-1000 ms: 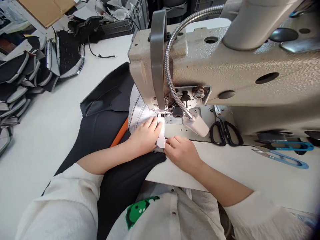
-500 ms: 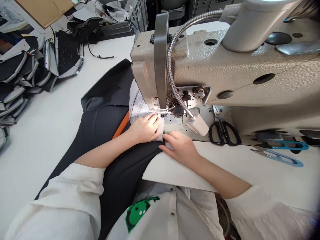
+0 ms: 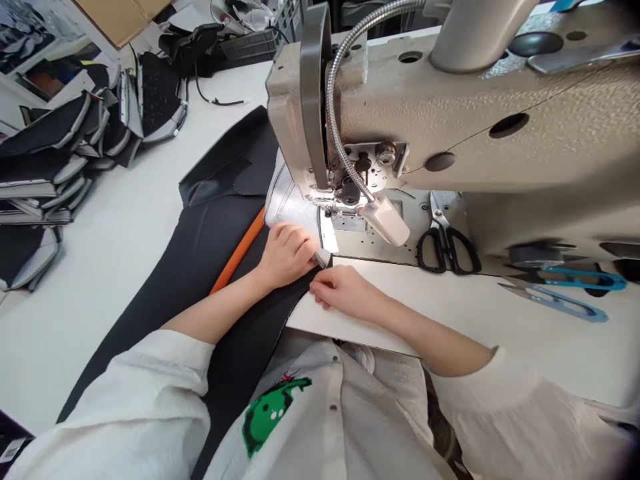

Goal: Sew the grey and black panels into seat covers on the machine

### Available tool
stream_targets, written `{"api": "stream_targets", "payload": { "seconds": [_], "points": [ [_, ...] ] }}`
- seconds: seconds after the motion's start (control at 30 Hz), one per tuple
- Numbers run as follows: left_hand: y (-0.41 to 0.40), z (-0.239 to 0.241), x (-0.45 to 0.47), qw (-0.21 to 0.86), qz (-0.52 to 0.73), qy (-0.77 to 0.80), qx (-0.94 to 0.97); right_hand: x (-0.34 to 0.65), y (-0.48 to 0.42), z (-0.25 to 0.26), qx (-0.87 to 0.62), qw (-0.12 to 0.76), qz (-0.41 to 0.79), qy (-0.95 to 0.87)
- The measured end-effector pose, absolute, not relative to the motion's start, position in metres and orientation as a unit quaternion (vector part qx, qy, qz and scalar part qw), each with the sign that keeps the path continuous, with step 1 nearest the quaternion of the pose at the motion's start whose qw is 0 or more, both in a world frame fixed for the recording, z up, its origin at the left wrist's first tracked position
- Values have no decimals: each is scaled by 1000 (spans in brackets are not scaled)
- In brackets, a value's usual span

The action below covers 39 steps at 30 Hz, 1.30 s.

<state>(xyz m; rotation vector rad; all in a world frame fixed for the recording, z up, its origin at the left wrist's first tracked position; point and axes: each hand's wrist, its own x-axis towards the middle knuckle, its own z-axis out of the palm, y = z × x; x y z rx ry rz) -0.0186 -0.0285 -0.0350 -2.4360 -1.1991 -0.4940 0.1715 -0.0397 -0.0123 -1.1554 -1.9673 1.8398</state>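
Under the needle area of the sewing machine lies a light grey mesh fabric panel with dark stitched lines. My left hand is closed on the panel's near part, thumb against the bent fingers. Close beside it, my right hand has its fingertips pinched together at the edge of the black fabric, below the panel's corner. What sits between those fingertips is hidden. An orange strip runs along the black fabric, left of my left hand.
Black-handled scissors lie on the machine bed, with blue thread snips farther right. A lamp on a flexible metal neck hangs near the needle. Stacked black and grey pieces and a grey crate stand at the left and back.
Both hands have drawn slightly back from the needle. My left fingers, formerly laid on the panel, are now curled at its edge, and the panel's near corner is turned. The camera view has shifted.
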Motion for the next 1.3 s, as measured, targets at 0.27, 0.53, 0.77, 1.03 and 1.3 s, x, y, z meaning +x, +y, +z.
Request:
{"api": "stream_targets", "payload": {
  "seconds": [0.27, 0.53, 0.77, 1.03, 1.3],
  "points": [
    [-22, -32, -31, 219, -174, -447, -850, 194, -22, -25, -464, 242, 178, -833],
    [-17, -25, -26, 187, -175, -495, -830, 193, -16, -40, -458, 260, 67, -847],
    [-27, -6, -36, 143, -87, -304, -938, 188, -11, -47, -396, 281, 24, -874],
    [-31, -5, -25, 121, 10, -325, -938, 180, -15, -44, -418, 248, 13, -874],
    [-30, -6, -23, 91, 2, -334, -938, 177, -15, -48, -438, 231, 8, -869]
  ]
}}
